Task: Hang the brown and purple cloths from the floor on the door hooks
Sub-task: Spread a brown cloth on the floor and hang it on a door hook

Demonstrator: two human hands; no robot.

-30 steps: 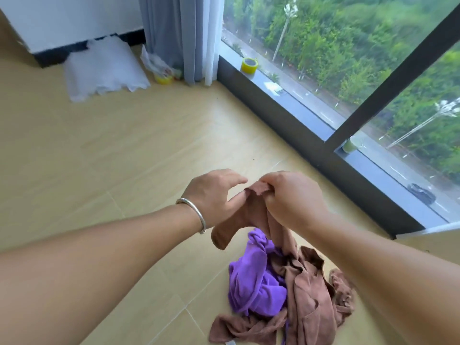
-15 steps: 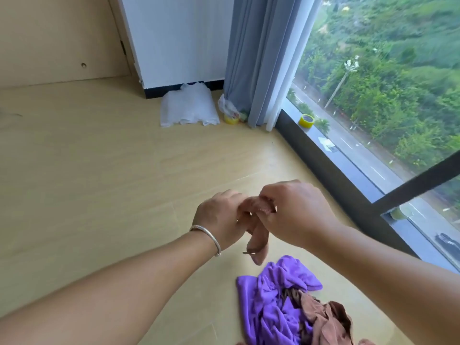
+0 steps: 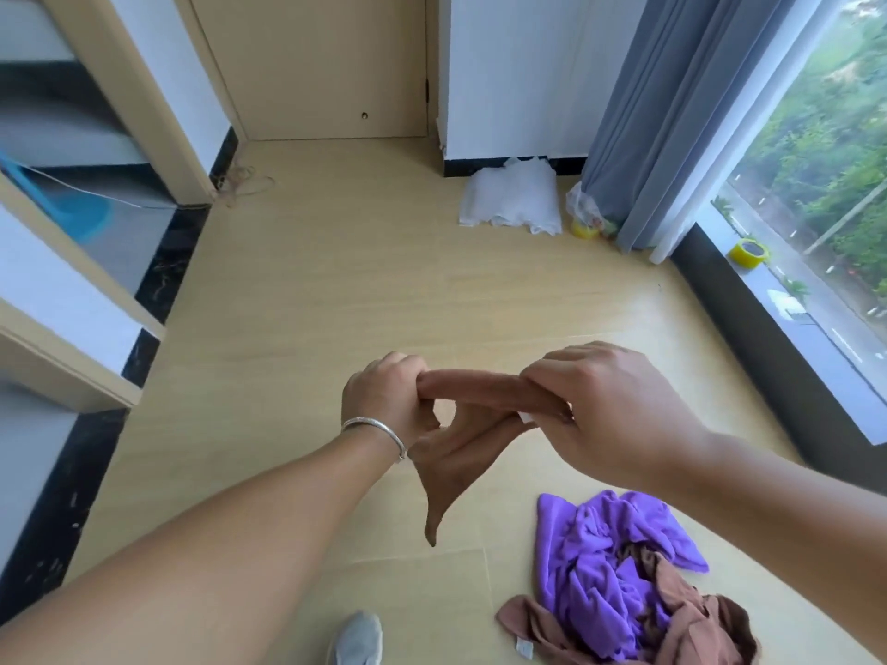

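Observation:
Both hands hold a small brown cloth [image 3: 456, 453] stretched between them above the floor. My left hand [image 3: 384, 400], with a silver bracelet at the wrist, grips its left end. My right hand [image 3: 605, 405] pinches its right end, and the cloth's lower corner hangs down to a point. On the floor at the lower right lies a crumpled purple cloth [image 3: 595, 559], tangled with more brown cloth [image 3: 686, 621]. A beige door [image 3: 317, 64] stands at the far end; no hooks are visible on it.
A white bag [image 3: 511, 199] lies by the far wall beside a grey curtain [image 3: 672, 112]. Yellow tape rolls sit on the floor [image 3: 584, 228] and on the window sill [image 3: 749, 252]. A large window fills the right side. White shelving [image 3: 72, 261] stands at left. My grey shoe [image 3: 357, 638] shows below.
The view has tilted up from the floor to the door. My hands have pulled apart, stretching the brown cloth between them; it now hangs clear of the pile.

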